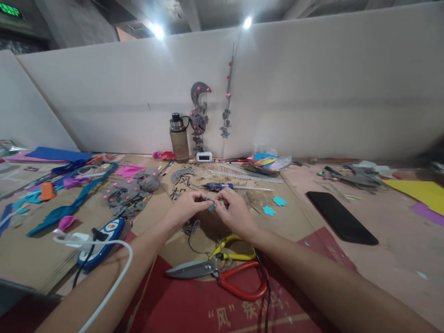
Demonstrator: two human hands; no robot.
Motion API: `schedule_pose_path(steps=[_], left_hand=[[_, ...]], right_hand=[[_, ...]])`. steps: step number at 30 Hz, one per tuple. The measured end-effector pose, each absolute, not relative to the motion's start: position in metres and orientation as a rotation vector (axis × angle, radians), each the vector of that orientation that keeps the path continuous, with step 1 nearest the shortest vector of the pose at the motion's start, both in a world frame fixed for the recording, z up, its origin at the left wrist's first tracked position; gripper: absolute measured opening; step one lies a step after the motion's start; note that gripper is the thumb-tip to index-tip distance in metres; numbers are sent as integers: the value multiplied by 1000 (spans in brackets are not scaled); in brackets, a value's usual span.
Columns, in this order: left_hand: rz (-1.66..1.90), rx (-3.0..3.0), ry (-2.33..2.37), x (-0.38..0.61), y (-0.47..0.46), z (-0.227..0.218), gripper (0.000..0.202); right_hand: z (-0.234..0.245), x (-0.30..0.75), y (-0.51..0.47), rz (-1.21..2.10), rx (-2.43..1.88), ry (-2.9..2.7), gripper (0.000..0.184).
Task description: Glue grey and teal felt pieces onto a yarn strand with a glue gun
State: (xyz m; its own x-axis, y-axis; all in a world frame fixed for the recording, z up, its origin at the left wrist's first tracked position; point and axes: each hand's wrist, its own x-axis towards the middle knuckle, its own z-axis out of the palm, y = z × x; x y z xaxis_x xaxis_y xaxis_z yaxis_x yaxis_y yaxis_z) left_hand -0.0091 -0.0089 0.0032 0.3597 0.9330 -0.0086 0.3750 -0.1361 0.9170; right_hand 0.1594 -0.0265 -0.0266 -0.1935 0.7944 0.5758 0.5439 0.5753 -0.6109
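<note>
My left hand point(190, 206) and my right hand point(233, 210) meet above the cardboard, thumbs and fingertips pinched together. Between them shows a small turquoise felt piece point(212, 207), mostly hidden by the fingers, so its shape is unclear. Two turquoise felt flowers point(274, 206) lie flat to the right of my right hand. Grey yarn point(191, 226) is bunched below my left hand, with a strand running toward the scissors. Those scissors point(218, 267), with one yellow and one red handle, rest partly open below both hands.
A blue power strip point(104, 244) with cables lies at left, near grey felt pieces point(126, 193) with pink dots. A black phone point(342, 217) is at right. Behind stand a bottle point(179, 141) and a small white clock point(204, 157). Grey felt ornaments point(199, 113) hang on the partition.
</note>
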Motion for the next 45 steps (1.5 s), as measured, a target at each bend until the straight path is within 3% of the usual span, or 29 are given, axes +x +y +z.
schedule_pose_path(steps=[12, 22, 32, 38, 45], left_hand=[[813, 1916, 1271, -7, -13, 2, 16], [720, 1863, 1201, -15, -9, 15, 25], [741, 2227, 1304, -9, -16, 19, 19], [755, 2260, 1314, -7, -18, 20, 16], [796, 2128, 1406, -7, -21, 21, 16]], right_hand=[[-30, 159, -29, 324, -1040, -1949, 8], [-26, 163, -25, 387, -1110, -1870, 9], [-28, 163, -29, 159, -1104, -2078, 5], [-27, 162, -29, 2, -1130, -2194, 13], [-20, 160, -28, 313, -1134, -2068, 18]])
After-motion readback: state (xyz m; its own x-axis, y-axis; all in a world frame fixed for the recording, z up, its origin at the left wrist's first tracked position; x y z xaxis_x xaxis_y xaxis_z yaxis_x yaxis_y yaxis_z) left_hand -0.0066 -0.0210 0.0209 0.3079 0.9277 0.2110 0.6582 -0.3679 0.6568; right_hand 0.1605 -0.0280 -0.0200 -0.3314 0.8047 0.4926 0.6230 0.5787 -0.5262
